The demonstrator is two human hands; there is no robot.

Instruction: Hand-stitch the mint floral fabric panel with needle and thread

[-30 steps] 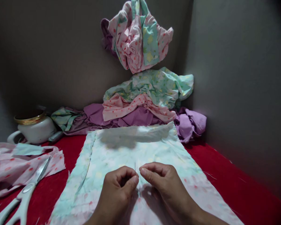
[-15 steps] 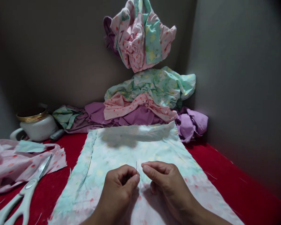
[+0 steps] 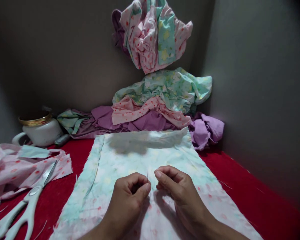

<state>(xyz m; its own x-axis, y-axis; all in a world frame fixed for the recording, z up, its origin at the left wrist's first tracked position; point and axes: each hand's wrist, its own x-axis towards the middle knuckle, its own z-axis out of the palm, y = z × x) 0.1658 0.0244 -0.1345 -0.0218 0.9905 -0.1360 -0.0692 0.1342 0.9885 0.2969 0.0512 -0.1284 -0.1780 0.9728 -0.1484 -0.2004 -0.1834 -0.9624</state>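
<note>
Head view: the left hand [image 3: 130, 200] pinches 1 thin, upright sewing needle [image 3: 147, 174] between thumb and forefinger, above a pale mint-and-pink patterned cloth panel [image 3: 140, 161] spread on the red cloth-covered tabletop [image 3: 252, 196]. The right hand [image 3: 182, 190], just beside the needle, has thumb and forefinger together; anything between them is too fine to tell. At near left, 1 pair of white-handled metal scissors [image 3: 34, 193] reaches over red-spotted pink cloth [image 3: 12, 166]. Farther left stands 1 white, gold-rimmed mug [image 3: 43, 135], its inside too dark to make out. At the far side, crumpled mint floral fabric [image 3: 170, 90] and purple fabric [image 3: 150, 122] lie heaped below 1 patchwork bundle [image 3: 145, 43].
</note>
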